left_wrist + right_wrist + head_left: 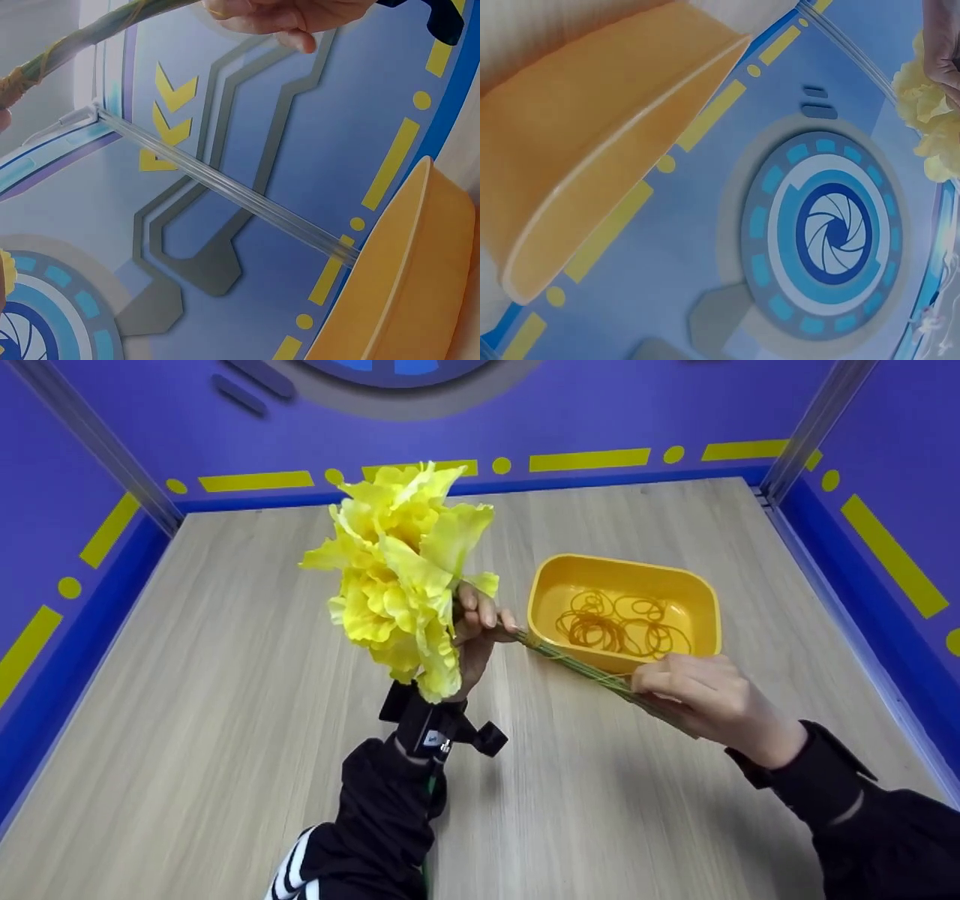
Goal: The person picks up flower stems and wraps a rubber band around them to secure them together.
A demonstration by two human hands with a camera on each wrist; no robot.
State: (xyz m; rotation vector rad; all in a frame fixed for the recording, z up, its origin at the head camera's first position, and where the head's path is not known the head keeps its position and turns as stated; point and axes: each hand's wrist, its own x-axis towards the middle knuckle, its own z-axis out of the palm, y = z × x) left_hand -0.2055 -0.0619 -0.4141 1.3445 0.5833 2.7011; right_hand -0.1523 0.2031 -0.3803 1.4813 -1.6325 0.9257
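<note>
Yellow artificial flowers (405,577) are bunched on thin green stems (592,673), held above the wooden worktop (225,675). The left hand (476,634) has its grip curled round the stems right under the blooms, which fan out above and left of that grip. The right hand (694,690) closes its grip on the stems farther down, fingers folded over them. Just behind the right-hand grip sits a yellow tray (540,592) on the worktop, with a loose tangle of rubber bands (619,626) lying inside it. A small label on the left wrist camera mount (435,731) is too blurred to read.
</note>
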